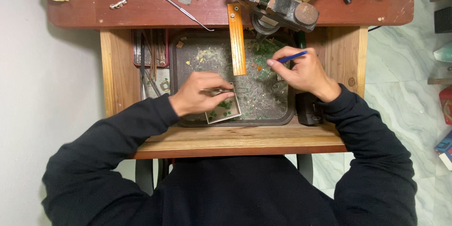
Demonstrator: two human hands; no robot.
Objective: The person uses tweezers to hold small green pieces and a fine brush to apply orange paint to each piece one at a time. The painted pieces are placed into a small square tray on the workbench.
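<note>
Tweezers (215,90) sit pinched in the left hand (195,95), tips reaching over a small square dish (225,111) of green bits that rests at the near edge of the dark tray (186,61). That left grip is pressed together on the tweezers; whether the tips themselves hold a piece is too small to tell. Over on the other side, the right hand (306,73) has its grip closed on a blue-handled tool (292,57), held above the green shavings scattered deeper in the tray, just beside the orange wooden peg (237,40) that juts out from the table (141,9) edge below the vise (278,0). The risk, as I judge it: the dish looks tilted and sits right at the tray's rim, so a nudge from the left wrist could tip it and spill the green bits among the look-alike shavings. A loosened pinch could also drop a piece there.
</note>
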